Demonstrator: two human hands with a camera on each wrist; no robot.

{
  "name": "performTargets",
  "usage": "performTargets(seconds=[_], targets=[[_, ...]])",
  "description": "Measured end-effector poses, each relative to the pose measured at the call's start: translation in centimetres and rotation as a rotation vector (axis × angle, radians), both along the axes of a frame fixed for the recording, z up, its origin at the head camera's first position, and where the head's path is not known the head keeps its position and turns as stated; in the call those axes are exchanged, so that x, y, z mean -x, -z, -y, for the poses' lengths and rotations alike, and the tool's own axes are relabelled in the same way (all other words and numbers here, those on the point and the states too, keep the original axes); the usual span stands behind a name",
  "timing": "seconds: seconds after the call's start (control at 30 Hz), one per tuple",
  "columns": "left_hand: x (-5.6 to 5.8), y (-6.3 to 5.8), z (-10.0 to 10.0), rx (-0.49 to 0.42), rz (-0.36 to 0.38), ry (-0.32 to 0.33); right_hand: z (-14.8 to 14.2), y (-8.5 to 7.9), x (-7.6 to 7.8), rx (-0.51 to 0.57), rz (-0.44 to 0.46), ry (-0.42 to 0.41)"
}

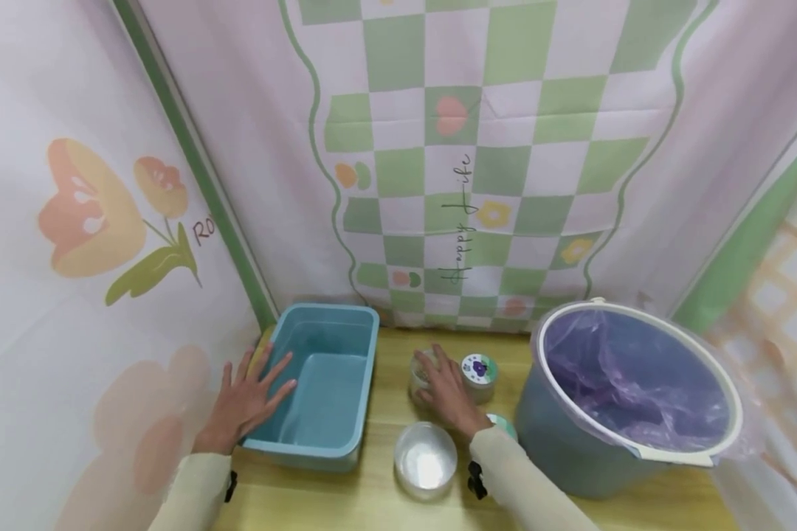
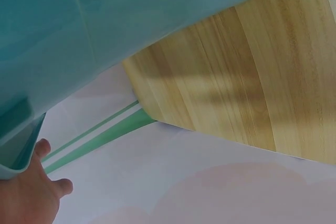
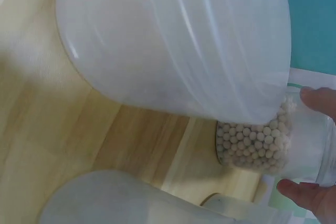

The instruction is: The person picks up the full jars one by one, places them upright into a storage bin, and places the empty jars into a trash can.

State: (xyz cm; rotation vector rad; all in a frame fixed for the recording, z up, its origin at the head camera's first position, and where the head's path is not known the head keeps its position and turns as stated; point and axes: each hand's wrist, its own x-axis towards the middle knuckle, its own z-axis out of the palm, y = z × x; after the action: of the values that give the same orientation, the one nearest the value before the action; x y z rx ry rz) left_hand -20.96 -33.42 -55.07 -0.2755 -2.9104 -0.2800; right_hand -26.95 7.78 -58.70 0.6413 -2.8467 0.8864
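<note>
My left hand spreads its straight fingers over the left rim of a blue plastic basin. In the left wrist view, part of that hand shows beside the basin's corner. My right hand grips a clear jar of small pale beads, with fingertips on either side of its upper part. A clear open jar stands nearer me, with no contents visible. Right of the gripped jar is one with a flower-printed lid. Another green-lidded jar is mostly hidden by my right forearm.
A large blue-grey bucket with a white rim and a purple bag liner stands at the right. Patterned cloth hangs behind the wooden table, and more cloth closes off the left side.
</note>
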Motion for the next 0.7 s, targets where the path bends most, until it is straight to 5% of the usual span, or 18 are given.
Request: performTargets(seconds=[0.37, 0.7], targets=[[0.0, -0.1, -0.2, -0.006, -0.012, 0.008, 0.2, -0.1, 0.2, 0.050, -0.147, 0.032], [-0.4, -0.5, -0.3, 0.004, -0.002, 0.006, 1.1, -4.3, 0.6, 0.039, -0.181, 0.048]])
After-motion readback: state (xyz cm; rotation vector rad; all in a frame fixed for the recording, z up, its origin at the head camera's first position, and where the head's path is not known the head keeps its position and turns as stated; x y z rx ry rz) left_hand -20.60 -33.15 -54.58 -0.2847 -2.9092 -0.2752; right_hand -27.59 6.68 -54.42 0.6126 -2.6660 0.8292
